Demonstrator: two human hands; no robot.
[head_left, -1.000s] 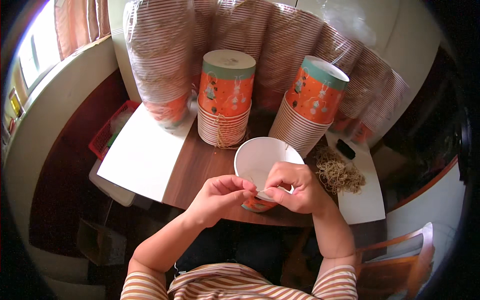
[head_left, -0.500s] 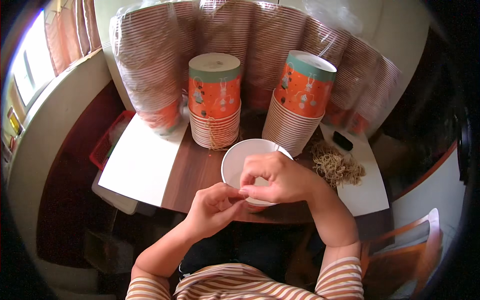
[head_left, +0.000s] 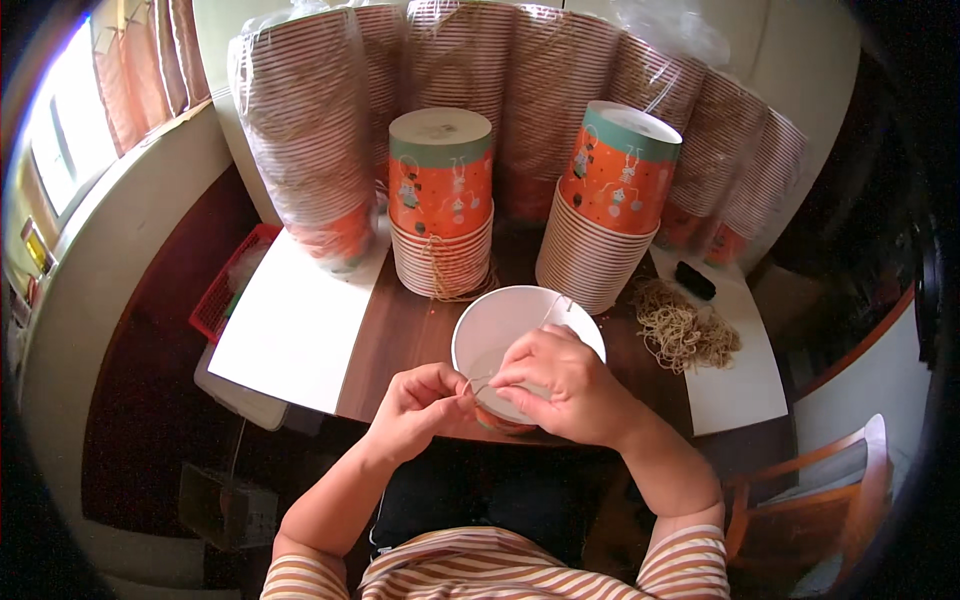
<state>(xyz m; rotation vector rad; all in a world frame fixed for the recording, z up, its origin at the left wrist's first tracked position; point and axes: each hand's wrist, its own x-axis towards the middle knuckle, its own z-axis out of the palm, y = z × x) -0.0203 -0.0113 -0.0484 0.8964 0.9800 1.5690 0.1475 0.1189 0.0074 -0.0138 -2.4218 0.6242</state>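
Observation:
A paper bucket, white inside and orange outside, stands mouth up near the table's front edge. Above its near rim, my left hand pinches a thin beige string between thumb and fingertips. My right hand grips the same string just to the right, over the bucket's opening. A small loop of string shows between the two hands. More string runs from the bucket's far right rim down toward my right hand. Whether a knot is in it, I cannot tell.
Nested upside-down orange buckets stand in a left stack and a right stack. Plastic-wrapped bucket stacks line the wall. A tangle of beige string and a black object lie at right. Left are a white sheet and red basket.
My hands have drawn slightly apart, so a string loop now shows between them. My right hand has tilted lower, and the whole view has shifted a little.

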